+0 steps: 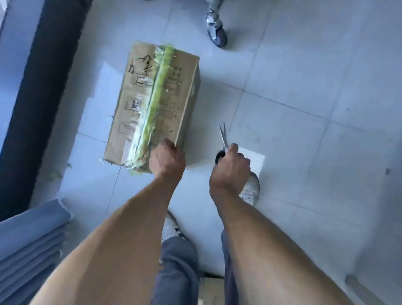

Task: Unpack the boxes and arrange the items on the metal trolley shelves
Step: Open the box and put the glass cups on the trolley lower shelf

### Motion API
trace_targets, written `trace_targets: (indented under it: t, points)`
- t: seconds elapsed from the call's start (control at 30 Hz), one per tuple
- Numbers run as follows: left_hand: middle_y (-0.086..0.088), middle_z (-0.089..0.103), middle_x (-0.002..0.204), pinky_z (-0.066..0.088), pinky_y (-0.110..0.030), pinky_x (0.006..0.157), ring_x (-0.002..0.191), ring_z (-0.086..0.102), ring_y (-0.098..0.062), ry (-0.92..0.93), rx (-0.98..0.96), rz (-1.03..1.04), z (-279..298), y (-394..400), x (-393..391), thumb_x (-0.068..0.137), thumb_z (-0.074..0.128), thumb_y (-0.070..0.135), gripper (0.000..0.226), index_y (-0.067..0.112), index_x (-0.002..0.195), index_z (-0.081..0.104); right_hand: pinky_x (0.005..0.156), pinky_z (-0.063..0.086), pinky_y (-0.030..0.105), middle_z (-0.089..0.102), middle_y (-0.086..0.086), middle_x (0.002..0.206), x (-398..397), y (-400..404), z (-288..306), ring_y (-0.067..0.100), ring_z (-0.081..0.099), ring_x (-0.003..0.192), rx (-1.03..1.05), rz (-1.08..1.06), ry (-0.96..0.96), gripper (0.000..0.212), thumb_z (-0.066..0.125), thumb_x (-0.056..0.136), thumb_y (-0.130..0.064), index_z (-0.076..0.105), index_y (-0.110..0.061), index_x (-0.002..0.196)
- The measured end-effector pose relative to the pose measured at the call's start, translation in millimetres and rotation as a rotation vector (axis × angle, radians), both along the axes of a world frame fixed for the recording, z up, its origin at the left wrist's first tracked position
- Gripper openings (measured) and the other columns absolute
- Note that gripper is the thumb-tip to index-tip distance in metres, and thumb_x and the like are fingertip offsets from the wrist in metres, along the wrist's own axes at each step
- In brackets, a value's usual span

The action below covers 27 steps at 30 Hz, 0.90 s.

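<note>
Plainly, the risk sits with the small steel scissors (pixel 223 138): the right hand (pixel 231 168) grips their dark handles with the blades parted and pointing away. The taped brown cardboard box with a green strip along its seam (pixel 153 105) lies sealed on the pale tiled floor (pixel 307 89), near the metal trolley's castor wheel (pixel 218 32). The left hand (pixel 166 159), fingers curled, rests at the box's near corner; whether it grips is unclear. A slipping blade could nick those fingers, or cut too deep into the contents.
</note>
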<state>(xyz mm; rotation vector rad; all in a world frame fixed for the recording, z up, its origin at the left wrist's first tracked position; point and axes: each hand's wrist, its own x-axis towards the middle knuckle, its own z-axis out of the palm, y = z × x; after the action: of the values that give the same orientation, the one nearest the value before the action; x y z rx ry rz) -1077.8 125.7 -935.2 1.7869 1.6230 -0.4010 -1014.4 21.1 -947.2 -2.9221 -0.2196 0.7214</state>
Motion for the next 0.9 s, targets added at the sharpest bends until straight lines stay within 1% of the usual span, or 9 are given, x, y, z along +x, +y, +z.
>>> trace_targets:
  t: [0.13,0.2,0.33,0.43,0.5,0.63,0.73,0.83,0.9]
  points:
    - [-0.022,0.069,0.104,0.049,-0.037,0.076,0.100,0.065,-0.040,-0.023,0.022,-0.181,1,-46,88,0.087,0.048,0.012,0.027,0.006,0.105,0.068,0.064,0.033,0.034,0.065,0.012,0.100,70,-57,6,0.031,0.058,0.099,-0.009,-0.207,0.056,0.020,0.045,0.098,-0.009,0.052,-0.010,0.117]
    - [-0.018,0.067,0.111,0.047,-0.034,0.078,0.103,0.063,-0.038,-0.038,0.025,-0.291,1,-77,132,0.087,0.047,0.010,0.031,0.011,0.113,0.064,0.065,0.034,0.032,0.063,0.013,0.103,103,-88,6,0.031,0.059,0.099,0.005,-0.307,0.076,0.018,0.046,0.098,-0.009,0.054,-0.009,0.113]
    - [-0.013,0.052,0.129,0.043,-0.039,0.090,0.115,0.054,-0.034,0.035,0.069,-0.574,-1,-144,210,0.091,0.046,0.010,0.042,0.015,0.133,0.050,0.066,0.032,0.032,0.059,0.013,0.107,163,-155,6,0.032,0.057,0.100,0.028,-0.473,0.091,0.017,0.044,0.098,-0.012,0.052,-0.009,0.113]
    - [-0.016,0.041,0.137,0.035,-0.043,0.099,0.125,0.042,-0.034,0.128,0.176,-0.889,-10,-190,257,0.089,0.047,0.011,0.043,0.013,0.132,0.044,0.067,0.033,0.032,0.055,0.012,0.111,206,-210,8,0.030,0.055,0.102,0.013,-0.543,0.082,0.024,0.043,0.097,-0.008,0.048,-0.011,0.120]
    - [-0.018,0.039,0.135,0.034,-0.043,0.100,0.124,0.040,-0.035,0.133,0.207,-1.003,-16,-221,287,0.088,0.048,0.012,0.043,0.012,0.131,0.042,0.067,0.033,0.032,0.055,0.012,0.113,230,-252,10,0.029,0.055,0.102,-0.017,-0.588,0.061,0.024,0.043,0.097,-0.007,0.050,-0.011,0.119]
    - [-0.017,0.036,0.135,0.034,-0.041,0.098,0.123,0.040,-0.035,0.036,0.210,-1.101,-11,-284,341,0.087,0.050,0.011,0.045,0.011,0.131,0.040,0.064,0.031,0.032,0.061,0.010,0.104,265,-318,14,0.031,0.056,0.089,-0.026,-0.759,0.023,0.017,0.044,0.096,-0.012,0.056,-0.011,0.109]
    - [-0.017,0.032,0.140,0.033,-0.040,0.098,0.124,0.038,-0.034,-0.038,0.230,-1.224,-6,-326,372,0.085,0.050,0.009,0.051,0.012,0.134,0.038,0.061,0.031,0.031,0.063,0.011,0.095,285,-351,19,0.031,0.047,0.072,0.006,-0.878,0.009,0.017,0.046,0.092,-0.009,0.058,-0.011,0.103]
    - [-0.017,0.028,0.144,0.032,-0.038,0.099,0.125,0.035,-0.032,-0.066,0.264,-1.413,-3,-368,400,0.085,0.051,0.008,0.055,0.013,0.137,0.034,0.060,0.031,0.030,0.061,0.008,0.094,301,-380,29,0.026,0.044,0.070,0.022,-0.941,-0.012,0.023,0.046,0.092,-0.006,0.059,-0.014,0.108]
    - [-0.018,0.024,0.147,0.032,-0.038,0.101,0.129,0.033,-0.032,-0.081,0.257,-1.469,-1,-396,417,0.085,0.051,0.009,0.054,0.013,0.136,0.033,0.061,0.029,0.031,0.059,0.007,0.095,312,-402,38,0.025,0.043,0.070,0.014,-0.997,-0.048,0.020,0.047,0.094,-0.007,0.058,-0.013,0.109]
